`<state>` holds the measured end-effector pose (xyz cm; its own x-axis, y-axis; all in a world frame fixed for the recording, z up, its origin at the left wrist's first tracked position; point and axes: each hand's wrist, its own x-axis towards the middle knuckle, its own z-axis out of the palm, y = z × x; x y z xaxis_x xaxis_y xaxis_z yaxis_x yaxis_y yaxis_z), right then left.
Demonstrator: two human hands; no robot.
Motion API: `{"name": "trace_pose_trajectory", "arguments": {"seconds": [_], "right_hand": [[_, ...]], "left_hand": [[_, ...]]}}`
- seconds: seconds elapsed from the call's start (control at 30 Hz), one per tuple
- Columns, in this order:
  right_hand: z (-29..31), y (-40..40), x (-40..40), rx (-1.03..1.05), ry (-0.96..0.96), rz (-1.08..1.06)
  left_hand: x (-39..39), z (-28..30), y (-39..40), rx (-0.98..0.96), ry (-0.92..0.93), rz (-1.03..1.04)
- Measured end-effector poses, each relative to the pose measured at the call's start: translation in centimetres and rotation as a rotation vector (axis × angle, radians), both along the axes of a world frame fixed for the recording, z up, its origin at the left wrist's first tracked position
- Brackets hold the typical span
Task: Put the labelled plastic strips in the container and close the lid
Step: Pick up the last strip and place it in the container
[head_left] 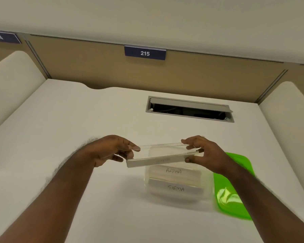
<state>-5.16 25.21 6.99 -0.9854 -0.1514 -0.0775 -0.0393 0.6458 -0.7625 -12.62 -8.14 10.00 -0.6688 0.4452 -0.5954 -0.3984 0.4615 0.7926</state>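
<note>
Clear glossy plastic strip (162, 154), glossy green lid (235, 186), matt table (77, 120)

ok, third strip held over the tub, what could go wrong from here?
1. The strip, pinched at its ends by the left hand and right hand, looks longer than the container; it may jam on the rim.
2. The right forearm lies over the green lid and could knock it.

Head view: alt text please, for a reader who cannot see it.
Two bare hands, left hand and right hand, hold a clear plastic strip by its ends above an open clear container already holding strips labelled ALPHA and SIGMA. A green lid lies beside it on the white desk.
</note>
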Motion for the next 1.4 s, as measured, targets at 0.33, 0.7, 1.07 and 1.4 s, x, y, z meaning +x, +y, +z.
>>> {"name": "trace_pose_trajectory", "arguments": {"seconds": [0.33, 0.7, 1.07, 1.4], "right_hand": [[2.5, 5.1, 4.9, -0.152, -0.065, -0.147], [9.0, 6.0, 7.2, -0.366, 0.006, -0.150], [8.1, 5.7, 6.9, -0.207, -0.061, -0.168], [-2.9, 4.6, 6.0, 0.502, -0.257, -0.175]], "left_hand": [[1.8, 0.4, 4.2, 0.173, 0.163, -0.108], [3.7, 6.1, 5.5, 0.221, 0.522, -0.164], [2.7, 3.3, 5.6, 0.056, 0.622, -0.214], [3.6, -7.1, 6.9, -0.644, 0.880, -0.484]]}}
